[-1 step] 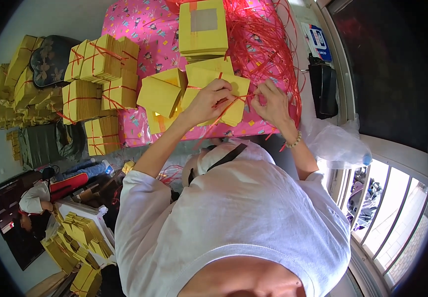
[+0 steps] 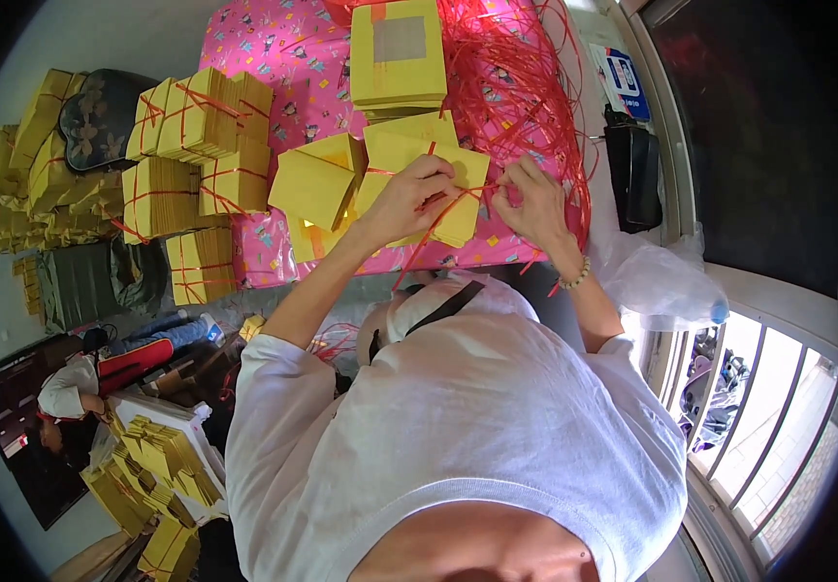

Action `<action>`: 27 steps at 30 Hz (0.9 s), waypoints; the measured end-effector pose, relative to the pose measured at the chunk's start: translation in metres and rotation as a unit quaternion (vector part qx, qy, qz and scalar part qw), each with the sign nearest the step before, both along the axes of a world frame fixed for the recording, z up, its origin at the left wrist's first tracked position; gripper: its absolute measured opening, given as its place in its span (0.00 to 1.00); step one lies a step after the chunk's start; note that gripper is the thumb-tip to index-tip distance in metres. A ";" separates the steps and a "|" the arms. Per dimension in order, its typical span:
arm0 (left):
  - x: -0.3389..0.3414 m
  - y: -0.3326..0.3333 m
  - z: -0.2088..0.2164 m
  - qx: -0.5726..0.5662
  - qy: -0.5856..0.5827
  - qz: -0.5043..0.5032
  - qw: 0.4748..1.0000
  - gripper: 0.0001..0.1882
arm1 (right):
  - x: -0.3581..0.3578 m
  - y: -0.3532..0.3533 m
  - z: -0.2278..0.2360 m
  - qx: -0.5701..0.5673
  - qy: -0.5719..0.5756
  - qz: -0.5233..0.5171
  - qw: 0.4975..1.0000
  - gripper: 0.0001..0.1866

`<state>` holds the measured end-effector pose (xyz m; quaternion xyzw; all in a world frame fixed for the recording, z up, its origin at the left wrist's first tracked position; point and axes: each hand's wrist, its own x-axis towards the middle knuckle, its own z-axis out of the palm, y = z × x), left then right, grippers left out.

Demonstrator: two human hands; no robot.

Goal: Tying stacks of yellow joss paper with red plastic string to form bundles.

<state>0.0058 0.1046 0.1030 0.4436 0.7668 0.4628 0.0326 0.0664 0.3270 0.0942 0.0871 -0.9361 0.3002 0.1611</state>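
Observation:
On the pink patterned cloth (image 2: pixel 482 250), a stack of yellow paper envelopes or folded sheets (image 2: pixel 466 165) lies in front of me, with a red plastic ribbon (image 2: pixel 477 191) around it. My left hand (image 2: pixel 413 200) rests over the stack, fingers curled and pinching the ribbon; a loose end hangs down beneath it. At the stack's right edge my right hand (image 2: pixel 533 202) pinches the other part of the ribbon, which runs between both hands. Beside my left hand sits another yellow stack (image 2: pixel 312 189), partly tilted. Whether a knot is formed is too small to tell.
A taller yellow stack (image 2: pixel 398 82) stands at the back. Tangled red ribbon (image 2: pixel 511 73) spreads over the back right. Tied yellow bundles (image 2: pixel 191 121) are piled at the left. At the right are a clear plastic bag (image 2: pixel 666 281) and a barred window. A co-worker (image 2: pixel 75 388) is at lower left.
The loose ribbon end below my left hand has shifted slightly. Both hands stay in nearly the same place, still pinching the ribbon.

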 end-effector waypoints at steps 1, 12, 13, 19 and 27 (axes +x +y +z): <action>0.001 0.000 0.000 0.005 -0.008 0.002 1.000 0.06 | -0.001 0.001 -0.002 -0.006 0.005 0.001 1.000 0.07; 0.009 -0.015 0.017 -0.022 0.105 0.081 0.991 0.13 | -0.003 0.011 -0.015 -0.228 -0.072 0.055 0.970 0.08; 0.015 -0.021 0.019 -0.029 0.105 0.127 0.986 0.17 | -0.006 0.007 -0.017 -0.286 -0.099 0.007 0.953 0.10; 0.050 -0.047 -0.016 0.058 -0.027 0.408 0.911 0.22 | -0.018 -0.006 -0.055 -0.420 -0.166 -0.011 0.892 0.18; 0.060 -0.039 -0.020 0.286 -0.403 0.350 0.796 0.22 | -0.002 -0.067 -0.011 -0.617 -0.226 -0.098 0.748 0.21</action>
